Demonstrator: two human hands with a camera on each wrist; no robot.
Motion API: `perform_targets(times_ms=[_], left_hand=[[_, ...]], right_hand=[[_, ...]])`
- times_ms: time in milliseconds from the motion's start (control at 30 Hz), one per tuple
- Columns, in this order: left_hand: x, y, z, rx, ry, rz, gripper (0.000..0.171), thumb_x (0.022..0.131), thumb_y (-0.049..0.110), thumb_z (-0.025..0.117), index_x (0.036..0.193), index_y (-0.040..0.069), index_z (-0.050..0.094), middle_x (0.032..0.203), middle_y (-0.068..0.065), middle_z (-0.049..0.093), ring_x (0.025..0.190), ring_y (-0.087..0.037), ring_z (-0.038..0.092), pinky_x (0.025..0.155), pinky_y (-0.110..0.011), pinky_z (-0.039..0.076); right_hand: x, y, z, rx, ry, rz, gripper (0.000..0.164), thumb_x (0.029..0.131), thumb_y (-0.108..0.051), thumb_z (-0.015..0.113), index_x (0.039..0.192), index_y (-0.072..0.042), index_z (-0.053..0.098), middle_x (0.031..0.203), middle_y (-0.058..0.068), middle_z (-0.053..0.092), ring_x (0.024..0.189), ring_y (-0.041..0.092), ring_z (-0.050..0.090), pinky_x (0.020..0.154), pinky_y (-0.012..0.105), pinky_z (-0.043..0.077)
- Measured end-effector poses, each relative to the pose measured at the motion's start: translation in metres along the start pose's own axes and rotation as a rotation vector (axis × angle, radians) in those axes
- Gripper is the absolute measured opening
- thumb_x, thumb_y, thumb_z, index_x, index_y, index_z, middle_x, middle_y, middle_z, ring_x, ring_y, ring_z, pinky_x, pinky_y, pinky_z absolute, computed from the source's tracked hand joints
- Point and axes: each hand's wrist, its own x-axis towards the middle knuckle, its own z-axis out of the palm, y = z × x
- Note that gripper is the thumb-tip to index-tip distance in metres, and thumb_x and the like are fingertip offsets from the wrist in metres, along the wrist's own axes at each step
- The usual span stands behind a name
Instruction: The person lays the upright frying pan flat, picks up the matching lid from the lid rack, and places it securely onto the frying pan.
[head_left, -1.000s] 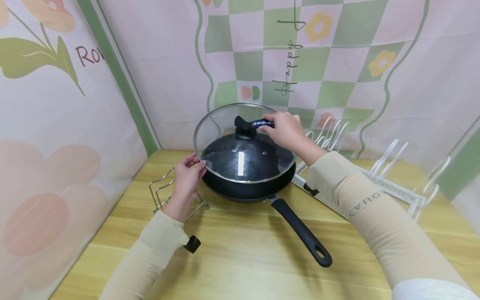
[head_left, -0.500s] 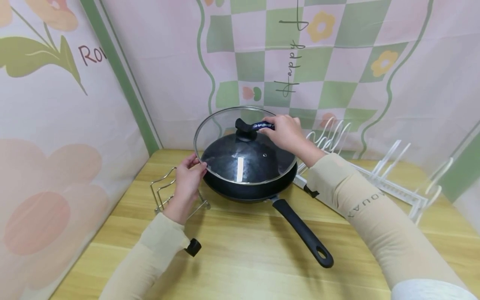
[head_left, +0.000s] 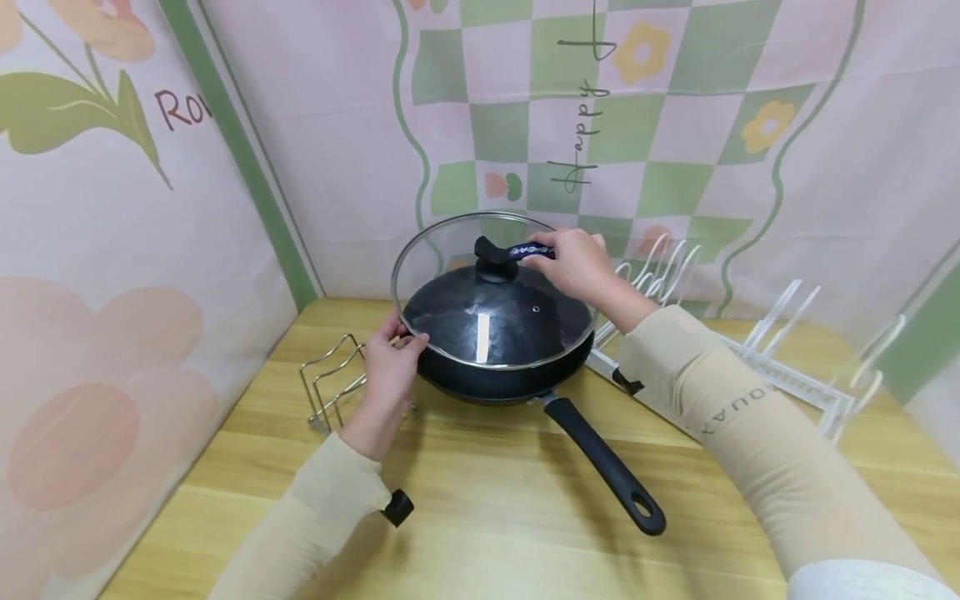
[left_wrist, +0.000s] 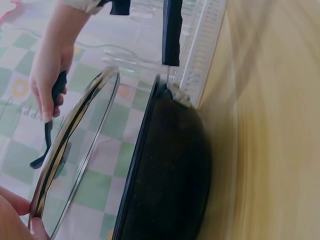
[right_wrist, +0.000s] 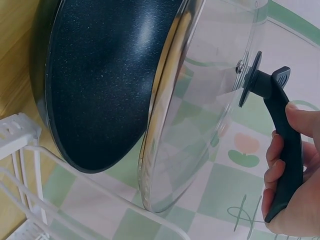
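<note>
A glass lid (head_left: 495, 312) with a steel rim is held above a black frying pan (head_left: 502, 385). Both wrist views show a gap between lid and pan. My right hand (head_left: 576, 262) grips the lid's black handle (right_wrist: 290, 145), fingers curled round it. At the lid's left edge, my left hand (head_left: 392, 362) pinches the rim between thumb and fingers, as the left wrist view also shows. The pan stands on the wooden table, its long black handle (head_left: 603, 467) pointing front right. In the right wrist view, the pan's dark speckled inside (right_wrist: 100, 90) is bare.
A metal wire rack (head_left: 322, 383) stands on the table left of the pan, partly behind my left hand. To the right is a white rack (head_left: 795, 379) with upright prongs, partly covered by my right arm. Patterned cloth (head_left: 495, 100) hangs behind the table.
My left hand has shifted a little to the right and nearer along the lid's rim. The lid has moved slightly right with my right hand. The pan stays in place.
</note>
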Motion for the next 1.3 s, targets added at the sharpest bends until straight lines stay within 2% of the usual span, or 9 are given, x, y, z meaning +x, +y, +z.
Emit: perform_targets(times_ms=[100,233,333,400,533,633,933,1167,1300], left_hand=[[-0.004,-0.003,0.002,-0.006,-0.004,-0.001,0.064,0.091,-0.018,0.060,0.151,-0.008,0.041,0.105,-0.008,0.041,0.087,-0.010,0.051,0.076,-0.012,0.049],[-0.009,-0.007,0.005,-0.021,-0.017,-0.016,0.072,0.091,-0.018,0.059,0.157,-0.003,0.033,0.107,-0.007,0.038,0.092,-0.013,0.052,0.086,-0.018,0.051],[-0.014,-0.009,0.008,-0.060,-0.021,-0.015,0.074,0.090,-0.020,0.058,0.157,-0.004,0.030,0.108,-0.008,0.038,0.095,-0.016,0.052,0.090,-0.022,0.052],[-0.017,-0.010,0.011,-0.107,-0.009,-0.023,0.074,0.090,-0.021,0.058,0.156,-0.005,0.029,0.107,-0.009,0.039,0.094,-0.017,0.051,0.088,-0.021,0.053],[-0.024,-0.012,0.017,-0.215,0.046,-0.082,0.069,0.090,-0.021,0.057,0.151,-0.007,0.029,0.106,-0.011,0.043,0.088,-0.015,0.051,0.076,-0.018,0.053],[-0.028,-0.013,0.021,-0.278,0.068,-0.124,0.057,0.093,-0.019,0.056,0.142,-0.006,0.030,0.106,-0.011,0.044,0.084,-0.014,0.052,0.073,-0.018,0.053],[-0.032,-0.021,0.025,-0.354,0.028,-0.168,0.021,0.105,-0.005,0.047,0.118,0.004,0.032,0.103,-0.010,0.050,0.080,-0.015,0.055,0.076,-0.028,0.056],[-0.032,-0.025,0.023,-0.405,0.009,-0.201,0.030,0.101,-0.008,0.050,0.116,0.006,0.028,0.103,-0.010,0.049,0.074,-0.013,0.057,0.072,-0.026,0.058],[-0.033,-0.026,0.022,-0.396,-0.011,-0.197,0.033,0.099,-0.010,0.050,0.116,0.007,0.027,0.105,-0.012,0.048,0.076,-0.015,0.055,0.073,-0.026,0.057]], right_hand=[[0.000,0.000,0.000,0.001,0.001,0.000,0.048,0.102,-0.032,0.065,0.143,-0.006,0.060,0.142,0.021,0.058,0.132,0.040,0.049,0.100,0.053,0.030],[0.001,0.000,0.000,0.005,-0.001,-0.004,0.048,0.103,-0.031,0.065,0.143,-0.006,0.059,0.142,0.021,0.058,0.131,0.040,0.049,0.099,0.053,0.030],[0.000,0.001,0.000,0.006,0.002,-0.004,0.048,0.103,-0.031,0.065,0.143,-0.006,0.059,0.142,0.021,0.058,0.131,0.041,0.049,0.100,0.053,0.030],[0.000,0.002,0.000,0.006,0.004,-0.004,0.048,0.103,-0.031,0.064,0.143,-0.006,0.059,0.143,0.021,0.058,0.131,0.041,0.049,0.100,0.053,0.030],[0.000,0.002,0.001,0.012,0.004,-0.006,0.049,0.103,-0.032,0.064,0.143,-0.006,0.059,0.143,0.021,0.057,0.133,0.040,0.048,0.101,0.053,0.030],[0.000,0.001,0.002,0.017,0.008,-0.006,0.048,0.103,-0.031,0.064,0.143,-0.005,0.059,0.143,0.021,0.058,0.133,0.040,0.049,0.101,0.053,0.030],[0.000,0.000,0.004,0.010,0.011,-0.004,0.047,0.103,-0.032,0.064,0.142,-0.007,0.060,0.139,0.021,0.060,0.129,0.040,0.052,0.100,0.052,0.030],[-0.001,-0.002,0.007,0.008,0.007,0.006,0.046,0.103,-0.032,0.065,0.142,-0.008,0.061,0.138,0.021,0.061,0.126,0.039,0.053,0.101,0.052,0.030],[-0.002,-0.001,0.010,0.011,0.007,0.005,0.046,0.103,-0.031,0.065,0.142,-0.007,0.060,0.139,0.020,0.061,0.126,0.039,0.053,0.100,0.051,0.030]])
